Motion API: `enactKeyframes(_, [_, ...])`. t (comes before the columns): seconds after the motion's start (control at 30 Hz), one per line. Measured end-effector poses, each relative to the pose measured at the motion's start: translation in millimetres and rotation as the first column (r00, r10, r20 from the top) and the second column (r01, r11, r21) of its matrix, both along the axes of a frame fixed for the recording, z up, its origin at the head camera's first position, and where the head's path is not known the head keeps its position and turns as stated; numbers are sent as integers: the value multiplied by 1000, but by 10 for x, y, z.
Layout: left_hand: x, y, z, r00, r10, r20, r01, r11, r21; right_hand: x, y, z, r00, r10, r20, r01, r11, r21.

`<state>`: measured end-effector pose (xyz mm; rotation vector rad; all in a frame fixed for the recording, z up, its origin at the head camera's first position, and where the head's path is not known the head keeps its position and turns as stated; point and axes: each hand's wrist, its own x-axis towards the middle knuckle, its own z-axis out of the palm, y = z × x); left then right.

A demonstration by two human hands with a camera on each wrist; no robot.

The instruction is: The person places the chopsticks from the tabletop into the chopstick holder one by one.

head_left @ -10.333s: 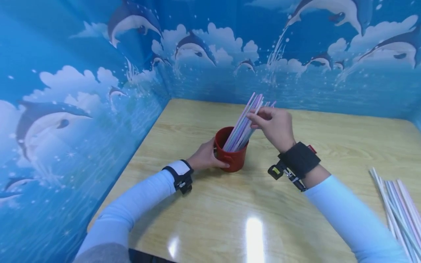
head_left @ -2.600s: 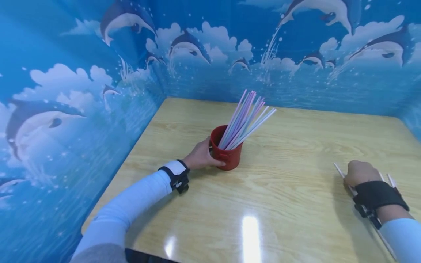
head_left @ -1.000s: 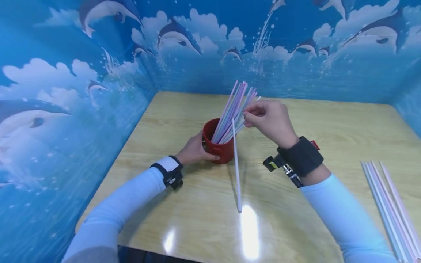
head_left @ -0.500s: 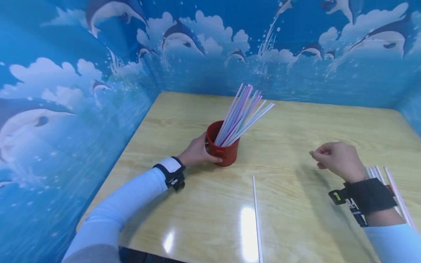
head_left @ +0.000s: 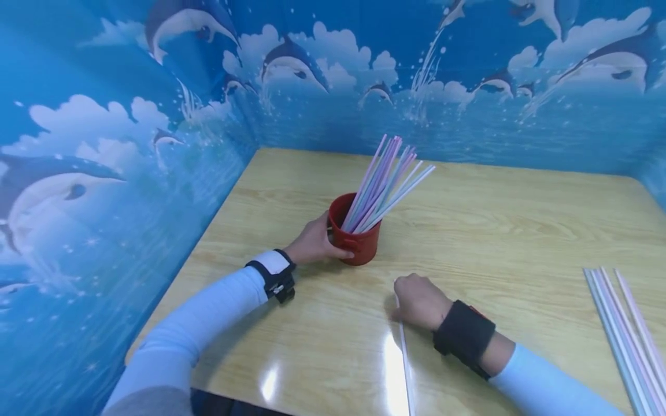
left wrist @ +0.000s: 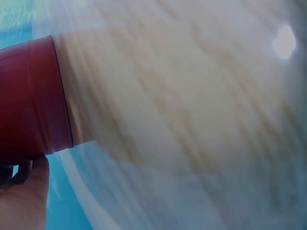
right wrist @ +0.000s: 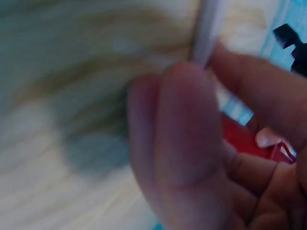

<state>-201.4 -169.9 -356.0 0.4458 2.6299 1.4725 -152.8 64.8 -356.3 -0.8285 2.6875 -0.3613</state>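
In the head view my left hand [head_left: 314, 240] grips the side of a red bucket [head_left: 359, 245], thumb across its front. Several pastel drinking straws [head_left: 382, 188] lean to the right out of the bucket. The left wrist view shows the red bucket [left wrist: 33, 100] with my left thumb [left wrist: 36, 191] against it. My right hand [head_left: 421, 303] is low over the table in front of the bucket, at the upper end of a single white straw [head_left: 406, 370]. The right wrist view, blurred, shows that straw [right wrist: 208, 31] pinched between thumb and fingers [right wrist: 189, 120].
A bundle of several pastel straws [head_left: 621, 335] lies at the right side of the wooden table [head_left: 520, 231]. Blue dolphin-print sheets [head_left: 333, 115] stand along the back and left. The table's front edge runs along the bottom left.
One second ago my right hand was beside the straws in the bucket; it swung right, then came back left and down to the lone straw, which has shifted nearer the front. My left hand stays on the bucket.
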Motion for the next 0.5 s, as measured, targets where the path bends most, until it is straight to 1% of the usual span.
enactKeyframes(0.1, [-74, -32, -108, 1000, 12, -2, -12, 1000, -18, -72, -21, 54, 995, -35, 93, 30, 998, 50])
enactKeyframes(0.17, [-119, -53, -163, 1000, 18, -7, -18, 999, -27, -152, 26, 84, 986, -81, 147, 69, 994, 84])
enactKeyframes(0.23, [-151, -63, -184, 1000, 21, -21, -21, 999, -23, -249, 99, 139, 972, -143, 184, 125, 986, 108])
enactKeyframes(0.3, [-144, -56, -150, 1000, 21, -14, -21, 1000, 2, -333, 196, 236, 975, -157, 158, 146, 986, 83])
enactKeyframes(0.37, [-107, -38, -90, 1000, 22, -4, -22, 999, 24, -382, 295, 420, 981, -153, 116, 154, 988, -6])
enactKeyframes(0.43, [-51, -15, -29, 1000, 24, 12, -24, 999, 28, -377, 384, 707, 989, -137, 50, 142, 981, -131])
enactKeyframes(0.47, [-24, -3, 0, 999, 27, 19, -27, 999, 27, -355, 421, 881, 990, -141, 6, 139, 969, -202])
enactKeyframes(0.5, [-2, 8, 25, 999, 30, 21, -30, 999, 21, -321, 452, 1071, 987, -158, -21, 146, 947, -286])
